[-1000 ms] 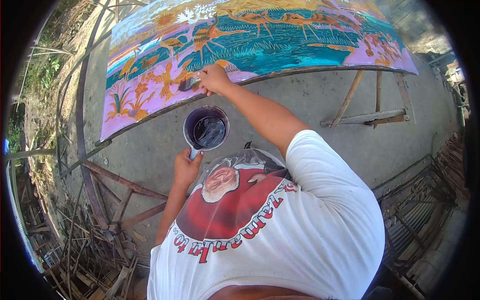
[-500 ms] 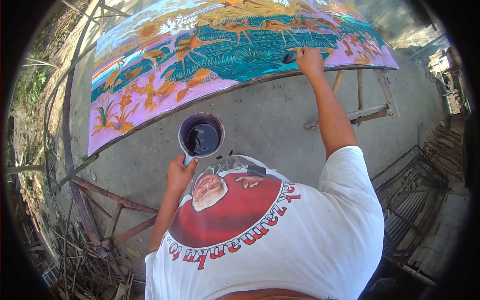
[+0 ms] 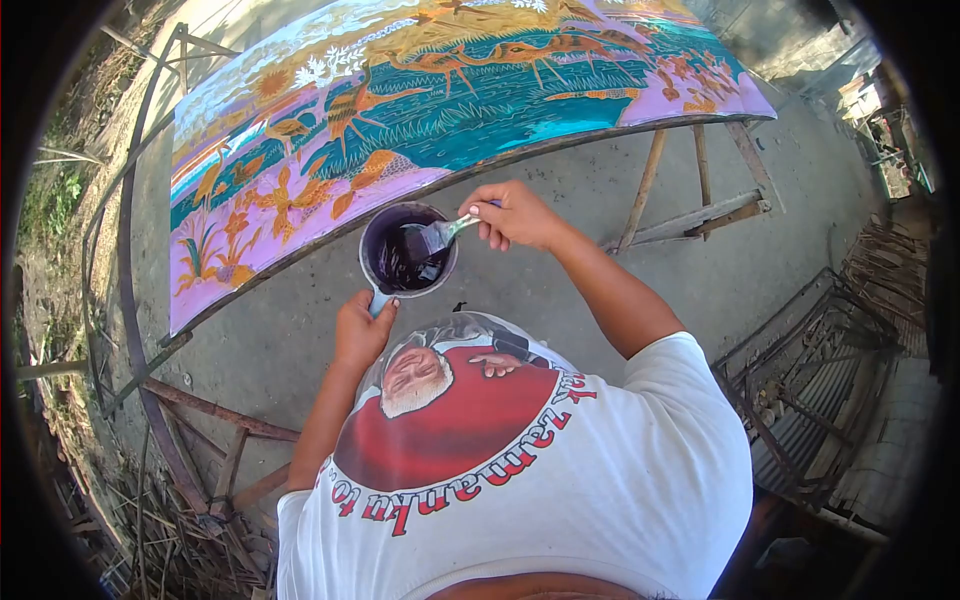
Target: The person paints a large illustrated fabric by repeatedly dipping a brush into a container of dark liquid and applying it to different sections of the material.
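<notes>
My left hand (image 3: 362,328) is closed round the pale blue handle of a dipper (image 3: 371,262), held upright in front of my chest. Dark purple liquid (image 3: 397,268) lies in it. In my right hand (image 3: 510,215) is a paintbrush (image 3: 462,224), gripped by its handle, its bristles down inside the dipper at the liquid. Beyond both hands stretches a long painted cloth (image 3: 480,110) with orange birds, teal water and pink ground with flowers. A brighter turquoise patch shows near its front edge on the right.
Wooden legs (image 3: 648,190) hold up the cloth's frame above a concrete floor (image 3: 540,290). Bamboo and timber poles (image 3: 225,410) stand at the left, with a heap of sticks below. Metal frames and corrugated sheets (image 3: 800,440) lie at the right.
My right hand has come back from the cloth's right front part to the dipper, bringing the brush down into it. The left hand still holds the dipper in nearly the same place.
</notes>
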{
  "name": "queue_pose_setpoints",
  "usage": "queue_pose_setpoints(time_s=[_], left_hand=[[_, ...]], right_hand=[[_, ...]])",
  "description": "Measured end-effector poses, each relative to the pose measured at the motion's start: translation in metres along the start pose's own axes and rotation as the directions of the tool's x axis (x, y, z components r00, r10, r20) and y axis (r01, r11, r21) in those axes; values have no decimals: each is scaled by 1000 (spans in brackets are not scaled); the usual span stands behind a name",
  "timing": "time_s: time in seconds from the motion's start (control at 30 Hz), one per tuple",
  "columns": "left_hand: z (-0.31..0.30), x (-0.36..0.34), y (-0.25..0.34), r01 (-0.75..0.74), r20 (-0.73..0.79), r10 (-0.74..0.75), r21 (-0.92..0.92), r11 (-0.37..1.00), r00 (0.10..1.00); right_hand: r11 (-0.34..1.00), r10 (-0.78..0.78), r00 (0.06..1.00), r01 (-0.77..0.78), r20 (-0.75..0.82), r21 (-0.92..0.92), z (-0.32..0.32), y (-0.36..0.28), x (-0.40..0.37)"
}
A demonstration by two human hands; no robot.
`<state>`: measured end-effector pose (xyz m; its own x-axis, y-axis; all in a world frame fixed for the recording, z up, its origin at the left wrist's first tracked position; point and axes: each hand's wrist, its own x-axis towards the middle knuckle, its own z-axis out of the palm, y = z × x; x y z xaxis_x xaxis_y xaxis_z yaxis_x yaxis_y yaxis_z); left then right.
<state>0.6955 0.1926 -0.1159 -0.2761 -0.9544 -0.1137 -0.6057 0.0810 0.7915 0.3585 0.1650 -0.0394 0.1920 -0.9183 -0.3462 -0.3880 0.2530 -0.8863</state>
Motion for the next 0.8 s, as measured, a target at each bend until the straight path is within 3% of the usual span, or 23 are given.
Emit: queue_pose_setpoints(time_s=[0.07, 0.13, 0.23, 0.33, 0.43, 0.57, 0.63, 0.73, 0.8], left_hand=[[0, -1, -15, -60, -42, 61, 22, 998, 997], [-3, -8, -21, -44, -52, 45, 12, 999, 998], [-11, -21, -23, -5, -72, 6, 9, 1000, 997], [-20, -33, -35, 45, -90, -43, 10, 999, 995], [-26, -43, -40, 78, -114, -78, -7, 997, 990], [-24, -50, -53, 105, -148, -115, -70, 992, 982], [-26, -51, -54, 123, -144, -136, -94, 988, 980], [-25, -52, -70, 143, -147, -158, -112, 983, 976], [-29, -59, -79, 145, -152, -160, -102, 984, 975]], right_hand=[[952, 4, 989, 42, -147, 303, -35, 4, 5], [918, 42, 965, 65, -258, 390, -70, 12, 21], [932, 143, 873, 39, -466, 360, -125, 41, 58], [963, 203, 647, 2, -735, 268, -183, 79, 87], [961, 213, 593, 16, -776, 276, -177, 71, 108], [952, 171, 867, -23, -469, 304, -89, 43, 154], [947, 156, 945, -61, -287, 314, -38, 16, 161], [962, 131, 954, -56, -268, 268, -33, 11, 171], [977, 116, 890, -22, -442, 212, -79, 33, 177]])
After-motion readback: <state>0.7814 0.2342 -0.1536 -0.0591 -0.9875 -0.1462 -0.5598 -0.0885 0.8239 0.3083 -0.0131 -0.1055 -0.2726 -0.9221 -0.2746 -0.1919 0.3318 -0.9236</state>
